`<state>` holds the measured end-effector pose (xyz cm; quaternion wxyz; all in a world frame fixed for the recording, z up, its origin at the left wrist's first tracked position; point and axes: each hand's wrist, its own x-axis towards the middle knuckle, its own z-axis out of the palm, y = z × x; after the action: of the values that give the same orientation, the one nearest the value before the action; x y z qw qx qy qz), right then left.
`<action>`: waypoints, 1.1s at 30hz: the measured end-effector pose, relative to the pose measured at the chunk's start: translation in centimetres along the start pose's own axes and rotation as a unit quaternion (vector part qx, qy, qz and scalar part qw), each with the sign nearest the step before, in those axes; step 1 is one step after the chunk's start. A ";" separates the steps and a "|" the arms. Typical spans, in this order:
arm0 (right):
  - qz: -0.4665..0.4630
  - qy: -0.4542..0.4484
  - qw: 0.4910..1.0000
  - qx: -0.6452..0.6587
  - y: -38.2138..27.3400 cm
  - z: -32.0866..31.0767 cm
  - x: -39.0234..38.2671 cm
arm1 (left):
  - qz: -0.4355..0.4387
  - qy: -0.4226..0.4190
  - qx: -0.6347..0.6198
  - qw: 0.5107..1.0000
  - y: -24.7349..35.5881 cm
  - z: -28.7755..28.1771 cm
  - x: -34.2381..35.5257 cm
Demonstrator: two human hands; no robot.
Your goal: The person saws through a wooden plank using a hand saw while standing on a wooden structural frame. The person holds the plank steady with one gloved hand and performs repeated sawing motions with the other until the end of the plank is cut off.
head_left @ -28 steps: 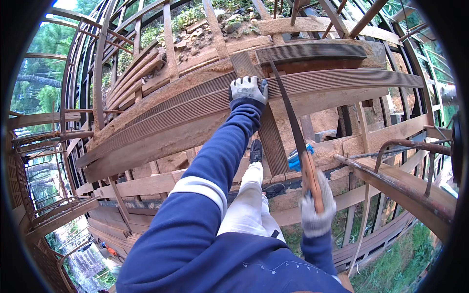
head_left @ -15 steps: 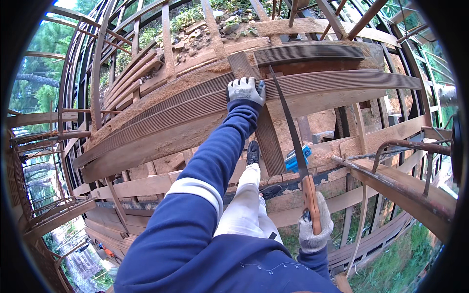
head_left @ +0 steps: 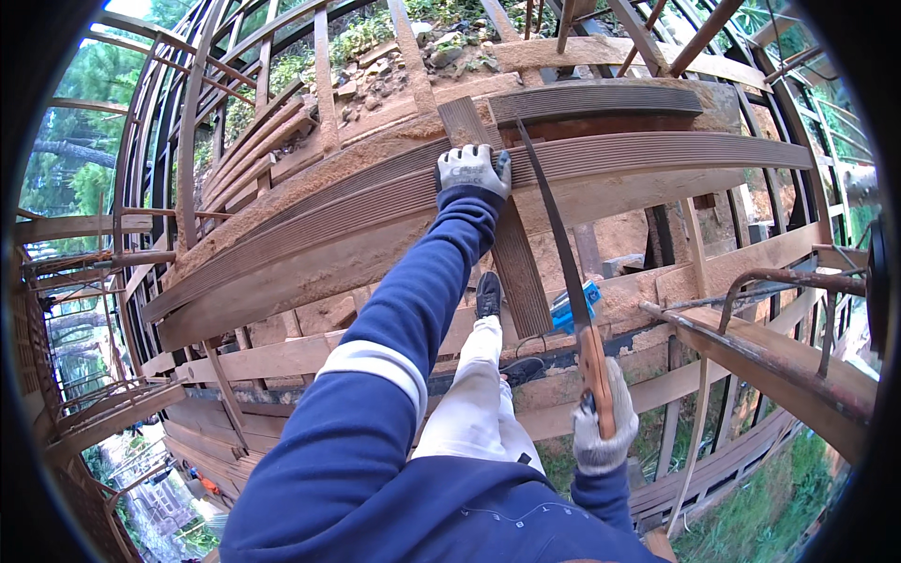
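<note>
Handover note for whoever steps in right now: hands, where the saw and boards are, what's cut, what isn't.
Left hand: gloved, pressing flat on the narrow plank where it crosses the long grooved board.
Right hand: gloved, gripping the hand saw by its wooden handle, blade angled up along the plank's right edge, tip near the grooved board.
Done: no finished cut visible.
Left: cannot tell whether a kerf is started; check at the blade tip.
Footing: feet rest on timber framing, open drop below.

Saw blade (head_left: 549, 225) tight beside short board (head_left: 507, 244)
</note>
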<state>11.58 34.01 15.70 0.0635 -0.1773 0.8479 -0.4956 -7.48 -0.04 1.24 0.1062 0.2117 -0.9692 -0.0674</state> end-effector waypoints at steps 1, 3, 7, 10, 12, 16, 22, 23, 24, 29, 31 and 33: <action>0.001 0.009 1.000 0.024 0.8 0.6 0.5 | 0.005 0.014 0.004 1.000 0.0 0.1 -0.2; 0.001 0.025 0.997 0.071 3.6 3.2 3.3 | -0.005 -0.009 0.002 1.000 -0.6 0.3 0.4; -0.158 0.127 0.979 -0.016 5.6 8.9 15.9 | 0.008 -0.001 0.007 1.000 0.2 0.5 1.3; -0.069 0.089 0.994 0.012 4.9 8.8 14.5 | 0.002 -0.005 0.001 1.000 0.3 0.6 1.0; -0.070 0.071 0.995 0.011 4.6 7.1 9.8 | -0.004 0.005 0.006 1.000 -0.9 0.6 1.1; -0.020 0.015 1.000 -0.010 4.8 2.1 -1.7 | -0.004 0.009 0.005 1.000 -0.4 0.8 0.8; -0.087 0.088 0.992 0.007 5.0 8.3 12.4 | 0.014 0.022 -0.009 1.000 -0.1 1.3 1.1; -0.102 0.100 0.990 0.011 5.3 9.1 14.2 | 0.015 0.028 -0.006 0.999 0.1 1.1 1.7; -0.113 0.106 0.988 0.012 5.6 9.6 15.1 | 0.012 0.025 -0.006 1.000 0.0 1.1 1.5; 0.012 0.047 0.997 0.056 4.3 5.4 4.0 | -0.005 -0.007 0.004 1.000 -0.4 0.2 0.9; 0.014 0.027 0.996 0.082 5.0 3.6 -0.7 | -0.006 -0.002 0.008 1.000 -0.4 0.6 0.9; -0.054 0.013 0.998 -0.014 6.1 2.8 -1.8 | 0.001 0.011 0.013 1.000 -0.8 1.0 0.8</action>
<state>12.62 35.15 8.89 0.0224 -0.2174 0.8448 -0.4884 -8.12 -0.97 0.25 0.1142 0.2131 -0.9689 -0.0520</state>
